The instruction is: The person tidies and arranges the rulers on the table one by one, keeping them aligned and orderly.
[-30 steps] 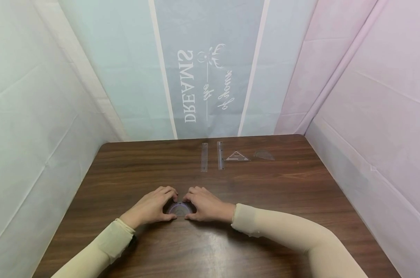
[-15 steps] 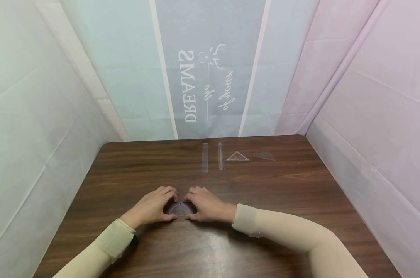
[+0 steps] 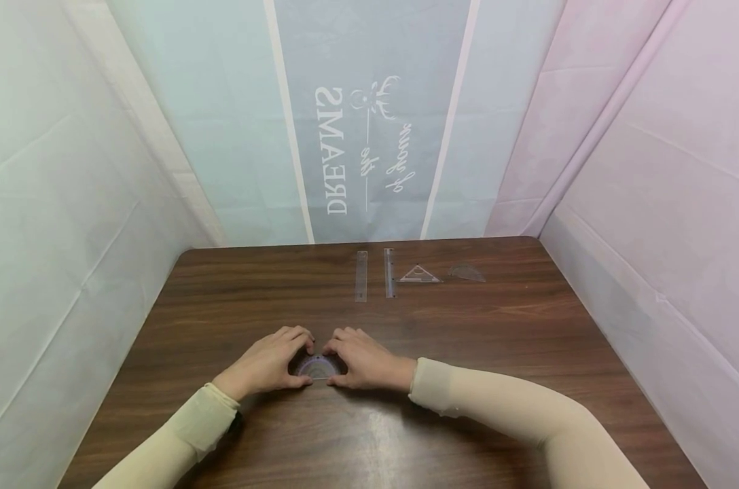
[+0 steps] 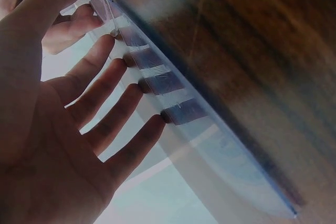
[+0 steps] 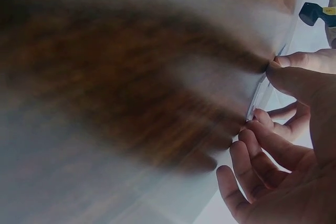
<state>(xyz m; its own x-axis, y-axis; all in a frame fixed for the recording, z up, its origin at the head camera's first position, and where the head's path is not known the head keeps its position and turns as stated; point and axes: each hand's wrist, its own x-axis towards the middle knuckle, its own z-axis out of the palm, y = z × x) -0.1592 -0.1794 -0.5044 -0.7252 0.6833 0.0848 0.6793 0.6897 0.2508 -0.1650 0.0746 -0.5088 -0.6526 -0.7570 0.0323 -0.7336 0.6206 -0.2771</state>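
Observation:
A small clear protractor (image 3: 318, 369) with a purplish arc lies on the brown table, its straight edge toward the person. My left hand (image 3: 270, 362) holds its left side, thumb low and fingers arched over the top. Mirroring this, my right hand (image 3: 365, 360) holds the right side between thumb and forefinger. In the right wrist view the protractor's edge (image 5: 256, 98) shows between thumb and fingertips. The left wrist view shows the left hand's fingertips against the glossy tabletop (image 4: 247, 129), with the protractor (image 4: 108, 17) near the thumb.
Toward the far edge of the table (image 3: 253, 292) lie a clear ruler (image 3: 361, 276), a second ruler (image 3: 390, 273), a clear set square (image 3: 420, 274) and another clear protractor (image 3: 467, 273). Cloth walls surround the back and sides, the back one a printed curtain (image 3: 369, 136).

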